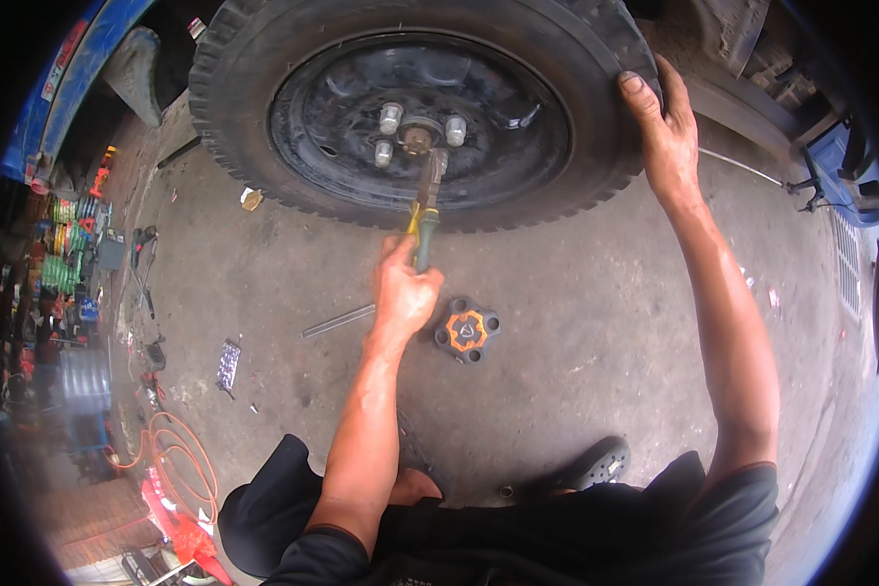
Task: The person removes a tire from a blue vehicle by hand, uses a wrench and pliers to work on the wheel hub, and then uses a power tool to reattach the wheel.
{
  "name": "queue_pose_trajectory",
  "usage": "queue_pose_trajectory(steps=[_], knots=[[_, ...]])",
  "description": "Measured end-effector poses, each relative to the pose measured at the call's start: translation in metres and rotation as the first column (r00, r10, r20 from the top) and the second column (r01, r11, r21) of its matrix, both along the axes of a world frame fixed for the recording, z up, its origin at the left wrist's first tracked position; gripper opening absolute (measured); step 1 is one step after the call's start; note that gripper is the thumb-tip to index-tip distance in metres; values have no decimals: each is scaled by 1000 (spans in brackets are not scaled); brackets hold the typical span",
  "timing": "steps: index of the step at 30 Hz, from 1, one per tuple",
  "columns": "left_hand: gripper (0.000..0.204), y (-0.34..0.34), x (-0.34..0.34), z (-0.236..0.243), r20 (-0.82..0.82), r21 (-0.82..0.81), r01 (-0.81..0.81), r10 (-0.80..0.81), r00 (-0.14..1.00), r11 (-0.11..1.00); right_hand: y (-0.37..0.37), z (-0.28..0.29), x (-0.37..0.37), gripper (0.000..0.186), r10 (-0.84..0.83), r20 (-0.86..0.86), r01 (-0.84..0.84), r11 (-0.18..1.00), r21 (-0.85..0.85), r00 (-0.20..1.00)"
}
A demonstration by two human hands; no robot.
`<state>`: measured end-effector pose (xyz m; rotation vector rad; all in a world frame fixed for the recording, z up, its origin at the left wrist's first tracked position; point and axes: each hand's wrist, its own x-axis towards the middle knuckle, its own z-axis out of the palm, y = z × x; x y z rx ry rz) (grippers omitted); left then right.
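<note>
A black wheel (313, 107) with a treaded tyre fills the top of the view, its metal nuts (391, 118) standing around the hub (417, 139). My left hand (405, 293) is closed around pliers (425, 217) with yellow and green handles. Their metal jaws reach to the lower right nut (439, 160); whether they clamp it I cannot tell. With the thumb on the sidewall and fingers behind the edge, my right hand (669, 137) grips the tyre's right side. A black and orange hub cap (467, 330) lies on the floor below the left hand.
On the floor, a metal bar (338, 321) lies left of the cap, with a small patterned packet (229, 365) farther left. Tools and coiled wire line the left side near an orange hose (181, 454). A blue vehicle panel (78, 73) stands upper left.
</note>
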<state>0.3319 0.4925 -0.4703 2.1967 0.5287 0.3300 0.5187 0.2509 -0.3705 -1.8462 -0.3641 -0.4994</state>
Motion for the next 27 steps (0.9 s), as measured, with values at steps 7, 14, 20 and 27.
queue_pose_trajectory(steps=[7,14,20,27], knots=[[27,6,-2,8,-2,-307,64,-68,998,949,0,-1,0,84,4,0,-4,1000,9,1000],[24,4,-5,24,-25,-413,53,-70,997,909,-7,-19,2,90,141,-76,-128,979,160,987],[26,-2,-2,28,-70,-483,-6,-32,997,875,-21,-104,-1,102,214,-275,-157,964,215,937],[28,-13,-1,17,-11,-557,36,-51,999,830,-6,-53,-7,103,84,-224,-38,979,201,971]])
